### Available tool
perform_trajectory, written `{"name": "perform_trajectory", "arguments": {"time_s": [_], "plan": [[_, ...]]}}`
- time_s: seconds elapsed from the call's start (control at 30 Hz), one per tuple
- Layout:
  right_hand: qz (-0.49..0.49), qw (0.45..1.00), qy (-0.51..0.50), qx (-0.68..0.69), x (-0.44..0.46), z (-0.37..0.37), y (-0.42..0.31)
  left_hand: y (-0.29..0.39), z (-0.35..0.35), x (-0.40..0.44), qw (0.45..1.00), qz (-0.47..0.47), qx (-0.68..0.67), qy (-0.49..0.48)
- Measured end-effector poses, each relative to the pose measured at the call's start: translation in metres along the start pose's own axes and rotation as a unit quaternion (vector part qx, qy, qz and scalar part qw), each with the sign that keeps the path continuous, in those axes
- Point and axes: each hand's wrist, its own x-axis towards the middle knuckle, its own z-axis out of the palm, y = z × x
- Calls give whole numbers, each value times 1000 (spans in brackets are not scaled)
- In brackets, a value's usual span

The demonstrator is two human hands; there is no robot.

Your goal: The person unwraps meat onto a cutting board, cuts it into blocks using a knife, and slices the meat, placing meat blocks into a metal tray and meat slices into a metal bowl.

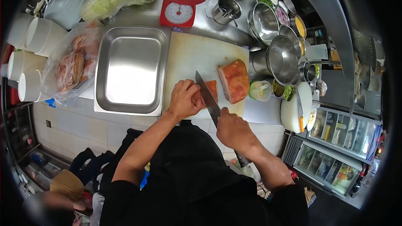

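Head cam, looking straight down at the board: left hand (184, 98) has its fingers bunched together and curled over a smaller chunk of meat (212, 88), holding it against the cutting board (182, 54). Can't really make out where each fingertip sits. Right hand (235, 130) is wrapped around the handle of a big kitchen knife (208, 98), fingers closed, with the end of the handle poking out behind the fist. Blade runs diagonally across that chunk, right next to the left hand, tip pointing away from the person. Can't tell how deep it's in.

Bigger slab of meat (235, 79), orange-brown skin and a paler cut side, sits just right of the blade on the same board. Deep steel tray (132, 67) is butted up near the board's left edge, with a clear bag of meat (69, 71) beyond it. Red dial scale (179, 14) stands behind the board, and a small tub (260, 91) is just off its right edge.
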Motion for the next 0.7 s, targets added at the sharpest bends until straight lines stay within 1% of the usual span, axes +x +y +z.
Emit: {"name": "perform_trajectory", "arguments": {"time_s": [0.07,0.13,0.2,0.3,0.37,0.4,0.5,0.57,0.6,0.67,0.7], "plan": [[18,1000,-16,9,18,-1,-8,0,0,-2,1000,-1,-8,-4],[2,1000,0,13,43,14,-3,0,-1,-1,1000,-1,-10,-5],[-4,1000,-18,-9,47,23,-1,-1,-1,-2,999,-5,-30,20],[25,1000,12,4,51,50,10,-3,1,-2,999,-11,-27,27],[31,998,59,9,59,86,11,-6,2,-2,999,-4,-26,35],[7,992,118,-39,67,114,19,-5,4,-4,999,4,-26,42],[13,991,131,-9,69,124,21,-5,5,-5,999,11,-22,28],[-46,980,192,35,70,129,32,-3,7,-5,1000,14,-17,18],[-48,977,201,43,70,131,38,-2,8,-5,1000,4,-14,17],[-67,975,208,42,67,135,42,1,10,-8,1000,16,14,6],[-72,972,216,58,59,138,46,5,11,-9,999,10,35,18]]}}
